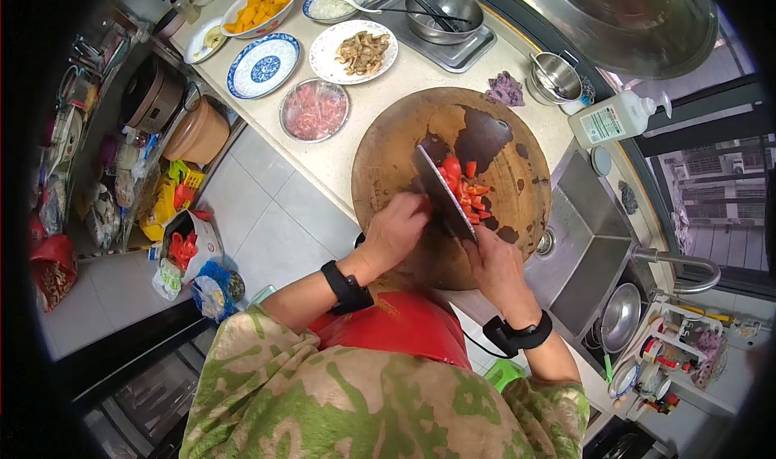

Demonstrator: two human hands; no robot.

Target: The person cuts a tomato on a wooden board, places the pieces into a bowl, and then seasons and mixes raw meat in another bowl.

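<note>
A large round wooden chopping board (380, 148) lies on the counter, with dark wet patches on it. My right hand (495, 267) is wrapped round the handle end of a cleaver (445, 192), whose broad blade stands upright over the board. Just right of the blade lie cut red pepper pieces (475, 200) and a larger rounded red piece. My left hand (402, 222) is on the other side of the blade, its fingers bent together near the board's left part. What those fingertips hold, if anything, is too hidden to make out.
Left of the board are a plate of raw meat (314, 110), a plate of cooked-looking slices (354, 52) and a blue-rimmed plate (263, 65). A metal sink (584, 241) adjoins the board on the right. A soap bottle (616, 120) stands behind the sink.
</note>
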